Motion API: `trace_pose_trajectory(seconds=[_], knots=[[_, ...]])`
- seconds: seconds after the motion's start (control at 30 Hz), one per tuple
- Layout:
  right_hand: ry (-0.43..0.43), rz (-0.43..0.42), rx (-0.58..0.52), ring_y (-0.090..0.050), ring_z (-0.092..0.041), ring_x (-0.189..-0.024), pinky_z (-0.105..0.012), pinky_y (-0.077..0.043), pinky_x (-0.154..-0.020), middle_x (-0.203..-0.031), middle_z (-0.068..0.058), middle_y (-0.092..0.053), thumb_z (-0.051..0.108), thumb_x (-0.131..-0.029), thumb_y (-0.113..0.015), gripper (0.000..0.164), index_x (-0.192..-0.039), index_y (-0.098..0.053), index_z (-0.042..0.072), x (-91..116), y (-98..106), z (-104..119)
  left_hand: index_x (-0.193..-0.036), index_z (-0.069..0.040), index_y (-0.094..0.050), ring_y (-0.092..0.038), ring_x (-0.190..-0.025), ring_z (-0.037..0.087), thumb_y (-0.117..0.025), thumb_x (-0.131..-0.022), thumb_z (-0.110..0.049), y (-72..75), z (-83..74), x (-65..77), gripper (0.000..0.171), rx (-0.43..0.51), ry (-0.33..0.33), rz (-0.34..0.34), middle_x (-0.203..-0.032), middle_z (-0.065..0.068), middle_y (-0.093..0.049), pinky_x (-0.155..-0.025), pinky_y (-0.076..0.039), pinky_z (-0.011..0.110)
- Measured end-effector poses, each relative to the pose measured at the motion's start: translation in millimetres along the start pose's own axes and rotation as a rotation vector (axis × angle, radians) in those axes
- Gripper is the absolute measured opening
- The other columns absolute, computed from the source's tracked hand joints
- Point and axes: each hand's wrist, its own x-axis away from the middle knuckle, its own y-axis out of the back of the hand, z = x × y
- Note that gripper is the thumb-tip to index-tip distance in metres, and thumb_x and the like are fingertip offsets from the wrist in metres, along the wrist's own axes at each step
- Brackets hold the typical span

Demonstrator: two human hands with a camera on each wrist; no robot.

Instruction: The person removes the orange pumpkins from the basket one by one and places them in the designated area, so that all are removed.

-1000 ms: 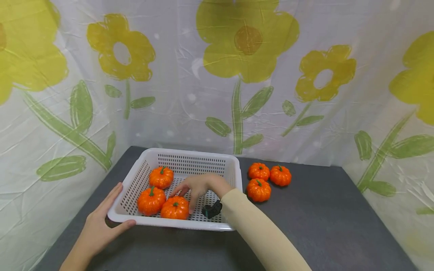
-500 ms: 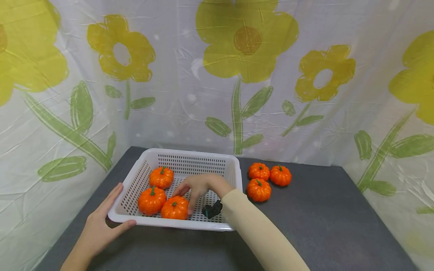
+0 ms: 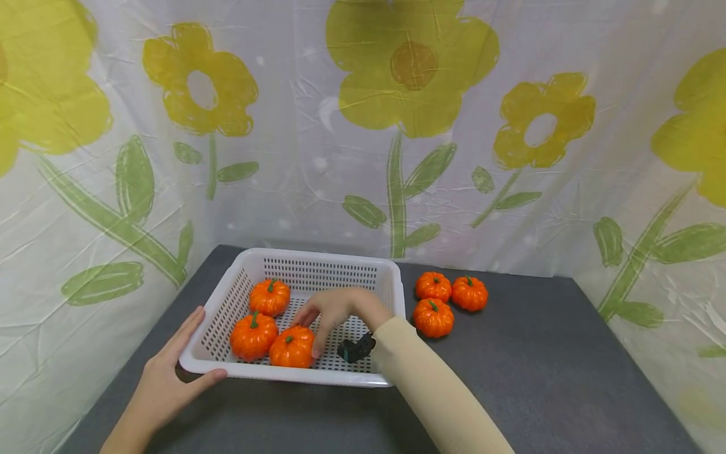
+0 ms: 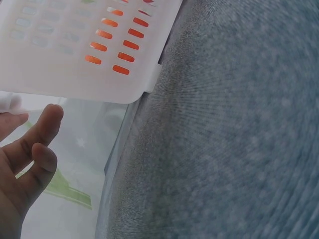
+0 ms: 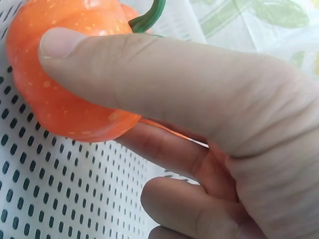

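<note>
In the head view a white perforated basket (image 3: 317,373) holds 3 small orange toy pumpkins with green stems. My right hand (image 3: 334,315) reaches into it and pinches the front pumpkin (image 3: 290,350). The right wrist view shows the thumb (image 5: 99,64) on that pumpkin's side, with fingers behind it partly hidden. The other two are a pumpkin (image 3: 253,337) on its left and a pumpkin (image 3: 270,297) farther back. My left hand (image 3: 164,378) lies at the basket's front left corner, fingers extended along the left rim and thumb by the front rim.
On the dark table (image 3: 539,366), right of the basket, sit a pumpkin (image 3: 433,287), another pumpkin (image 3: 469,294) and a nearer pumpkin (image 3: 433,318). A small black device (image 3: 356,349) is at the right wrist. A flower-printed curtain (image 3: 295,157) stands behind and at the sides.
My right thumb and fingers have drawn in on the front pumpkin, which has shifted and tilted slightly. The left hand and the basket look unchanged.
</note>
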Motion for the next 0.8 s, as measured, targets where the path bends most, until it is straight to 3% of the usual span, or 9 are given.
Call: trace_pose_trajectory(seconds=[0.07,0.1,0.2,0.67,0.8], knots=[[0.012,0.0,-0.01,-0.06,-0.007,-0.127,-0.03,-0.048,-0.112,-0.138,0.007,-0.069,0.024,-0.077,-0.094,0.07,-0.142,-0.068,0.019,1.3,1.1,0.9,-0.169,-0.027,-0.03,-0.043,-0.145,0.051,-0.096,-0.077,-0.032,0.1,-0.1,-0.4,0.114,0.001,0.004,0.004,-0.173,0.009,-0.032,-0.121,-0.036,0.047],[0.02,-0.002,-0.013,-0.06,-0.007,-0.126,-0.029,-0.048,-0.112,-0.137,0.007,-0.069,0.024,-0.077,-0.094,0.069,-0.141,-0.069,0.018,1.9,1.6,1.1,-0.169,-0.027,-0.03,-0.043,-0.145,0.052,-0.096,-0.077,-0.032,0.1,-0.2,-0.6,0.114,0.004,0.006,0.007,-0.173,0.01,-0.032,-0.116,-0.037,0.059],[0.037,-0.01,-0.026,-0.06,-0.006,-0.124,-0.029,-0.048,-0.111,-0.135,0.008,-0.07,0.024,-0.077,-0.093,0.068,-0.141,-0.069,0.017,2.8,2.8,1.5,-0.169,-0.026,-0.029,-0.042,-0.145,0.053,-0.096,-0.077,-0.032,-0.1,0.0,-0.9,0.115,0.008,0.009,0.009,-0.173,0.013,-0.032,-0.105,-0.038,0.074],[0.055,-0.116,0.024,-0.059,-0.006,-0.122,-0.031,-0.049,-0.109,-0.132,0.01,-0.069,0.031,-0.078,-0.093,0.066,-0.138,-0.069,0.019,10.8,4.4,12.6,-0.169,-0.027,-0.031,-0.041,-0.145,0.052,-0.096,-0.076,-0.031,-1.7,3.0,-0.2,0.114,0.011,-0.013,-0.004,-0.173,0.011,-0.033,-0.105,-0.037,0.077],[0.082,-0.15,0.047,-0.059,-0.007,-0.126,-0.031,-0.048,-0.111,-0.138,0.008,-0.067,0.032,-0.078,-0.092,0.069,-0.141,-0.068,0.018,14.7,5.7,14.6,-0.169,-0.028,-0.032,-0.038,-0.152,0.038,-0.096,-0.076,-0.031,-2.0,4.5,0.2,0.112,0.006,-0.021,-0.013,-0.173,0.008,-0.034,-0.109,-0.035,0.074]])
